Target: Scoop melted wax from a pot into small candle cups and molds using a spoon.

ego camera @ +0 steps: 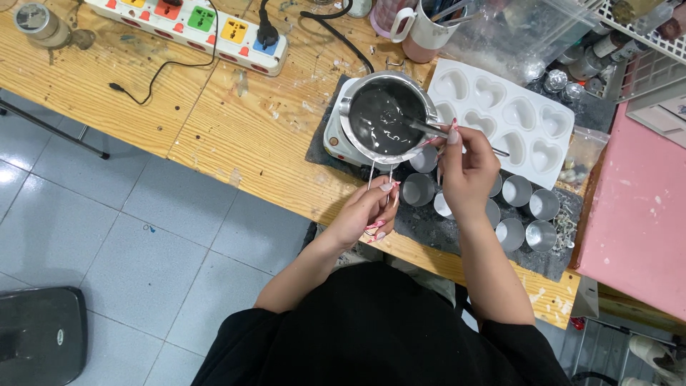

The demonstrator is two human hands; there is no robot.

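A metal melting pot (386, 116) with dark liquid sits on a small white hotplate (334, 137) on a dark mat. My left hand (366, 212) grips the pot's thin wire handle (371, 174) at the table's near edge. My right hand (467, 169) holds a slim metal stirring tool (427, 128) whose tip dips into the liquid. Several small round metal cups (418, 189) stand on the mat just below and right of the pot, partly hidden by my right hand.
A white heart-shaped mould tray (516, 114) lies right of the pot. A white power strip (200, 28) with coloured sockets and a black cable lies at the back left. A mug (427, 28) with tools stands behind. A pink surface (636, 214) borders the right side.
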